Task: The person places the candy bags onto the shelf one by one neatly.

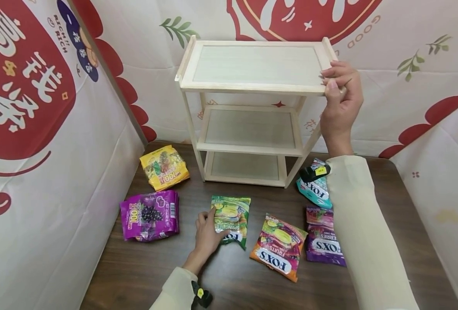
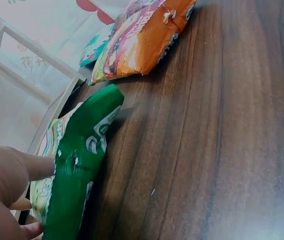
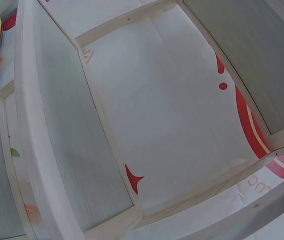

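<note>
A green Fox's Spring Tea candy bag (image 1: 232,215) lies on the table in front of a pale wooden shelf rack (image 1: 252,88). My left hand (image 1: 207,234) grips the bag at its left side, thumb over the lower front and fingers along the left edge. In the left wrist view, the thumb (image 2: 39,167) rests against the green bag (image 2: 77,165). My right hand (image 1: 342,97) holds the right front corner of the rack's top shelf, fingers over the edge. Close up, the right wrist view shows the rack's side frame and shelves (image 3: 77,130).
An orange Fox's Fruits bag (image 1: 279,247) lies right of the green one. Beyond it are a purple Berries bag (image 1: 323,245) and a teal bag (image 1: 316,189), partly behind my right sleeve. At left lie a yellow bag (image 1: 164,168) and a purple grape bag (image 1: 149,216). Printed cloth walls surround the table.
</note>
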### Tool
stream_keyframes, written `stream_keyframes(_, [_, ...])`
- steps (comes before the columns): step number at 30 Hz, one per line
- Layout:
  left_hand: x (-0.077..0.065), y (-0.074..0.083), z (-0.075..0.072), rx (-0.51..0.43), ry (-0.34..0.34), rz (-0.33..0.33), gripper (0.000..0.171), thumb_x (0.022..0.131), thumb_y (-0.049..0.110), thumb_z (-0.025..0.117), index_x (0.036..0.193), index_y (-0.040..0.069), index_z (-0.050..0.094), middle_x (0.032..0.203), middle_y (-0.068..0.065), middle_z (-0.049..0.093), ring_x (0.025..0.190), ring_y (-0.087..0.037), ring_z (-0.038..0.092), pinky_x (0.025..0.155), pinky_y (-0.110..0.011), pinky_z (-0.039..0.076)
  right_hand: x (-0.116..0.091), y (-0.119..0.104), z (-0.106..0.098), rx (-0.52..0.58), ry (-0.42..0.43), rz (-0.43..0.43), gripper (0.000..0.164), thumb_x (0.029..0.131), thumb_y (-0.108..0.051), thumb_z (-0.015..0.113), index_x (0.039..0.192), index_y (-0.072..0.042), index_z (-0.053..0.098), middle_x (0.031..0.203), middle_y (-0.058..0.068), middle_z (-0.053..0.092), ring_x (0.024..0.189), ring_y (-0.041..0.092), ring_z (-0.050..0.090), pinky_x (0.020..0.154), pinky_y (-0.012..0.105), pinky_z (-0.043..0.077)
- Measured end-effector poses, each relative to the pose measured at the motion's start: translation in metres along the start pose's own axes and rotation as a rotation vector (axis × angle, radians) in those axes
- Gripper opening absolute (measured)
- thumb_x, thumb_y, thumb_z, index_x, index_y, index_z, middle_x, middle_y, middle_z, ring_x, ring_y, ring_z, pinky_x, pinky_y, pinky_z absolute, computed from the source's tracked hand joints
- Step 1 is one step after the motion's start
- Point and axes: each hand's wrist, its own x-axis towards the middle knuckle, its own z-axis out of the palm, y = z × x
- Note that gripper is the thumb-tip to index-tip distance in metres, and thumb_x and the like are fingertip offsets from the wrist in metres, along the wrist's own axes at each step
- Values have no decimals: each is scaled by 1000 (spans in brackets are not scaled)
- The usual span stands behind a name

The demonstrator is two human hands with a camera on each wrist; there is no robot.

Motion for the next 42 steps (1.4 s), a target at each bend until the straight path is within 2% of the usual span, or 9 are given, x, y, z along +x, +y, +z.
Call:
stream_keyframes(5, [4, -1, -10, -139, 48, -66, 78, 77, 27, 81, 139, -1, 43, 121, -23, 44, 110, -37, 44, 86, -50, 45, 0, 1, 0, 4, 7, 5, 31, 83, -13, 47, 87, 18, 50, 101, 22, 62, 117, 27, 49, 107, 35, 31])
stream_keyframes(11, [12, 1, -18, -415, 125, -227, 66, 80, 19, 78, 130, -10, 47, 114, -26, 53, 101, -39, 54, 82, -49, 49, 2, 1, -1, -6, 20, 7, 31, 83, -13, 46, 86, 18, 49, 98, 14, 64, 116, 27, 50, 106, 34, 31])
stream_keyframes(13, [14, 4, -18, -438, 130, -260, 64, 80, 20, 77, 130, -9, 48, 113, -25, 54, 102, -38, 54, 82, -48, 49, 2, 1, -1, -8, 25, 8, 32, 83, -13, 47, 86, 18, 50, 99, 17, 64, 116, 27, 50, 107, 34, 32])
stream_keyframes(18, [17, 13, -12, -276, 149, -312, 66, 78, 32, 80, 128, -2, 53, 113, -21, 55, 102, -36, 53, 79, -51, 47, 2, 1, -1, -10, 32, 11, 33, 82, -14, 47, 85, 18, 50, 99, 21, 63, 115, 27, 51, 106, 34, 32])
stream_keyframes(23, [17, 24, -4, -92, 153, -347, 77, 68, 44, 84, 125, 0, 55, 122, -25, 46, 111, -43, 44, 78, -56, 45, 2, 2, -1, 5, 37, 10, 31, 82, -13, 46, 85, 18, 50, 97, 16, 65, 115, 28, 51, 106, 34, 32])
stream_keyframes(27, [18, 28, 1, -30, 140, -364, 86, 64, 49, 85, 125, 0, 52, 124, -26, 40, 114, -45, 40, 77, -54, 45, 2, 1, 0, 20, 43, 10, 30, 81, -12, 45, 84, 17, 50, 96, 12, 66, 115, 28, 51, 106, 34, 32])
stream_keyframes(34, [19, 28, 6, 40, 141, -351, 93, 62, 55, 84, 126, -3, 50, 120, -25, 46, 111, -42, 42, 80, -51, 45, 4, -2, 2, 4, 36, 18, 34, 80, -15, 47, 86, 19, 50, 98, 18, 64, 116, 27, 51, 107, 34, 32])
stream_keyframes(39, [17, 29, 11, 114, 153, -340, 102, 58, 61, 83, 127, -6, 48, 119, -27, 47, 107, -41, 44, 79, -50, 47, 3, -1, 2, 17, 46, 15, 34, 79, -15, 46, 85, 18, 50, 96, 14, 66, 114, 27, 51, 106, 34, 32])
stream_keyframes(42, [14, 30, 14, 139, 169, -338, 98, 58, 60, 83, 122, -6, 49, 113, -26, 48, 102, -40, 45, 74, -48, 47, 3, 1, 2, 36, 43, 11, 31, 78, -14, 46, 81, 16, 51, 94, 9, 66, 113, 28, 52, 106, 34, 32])
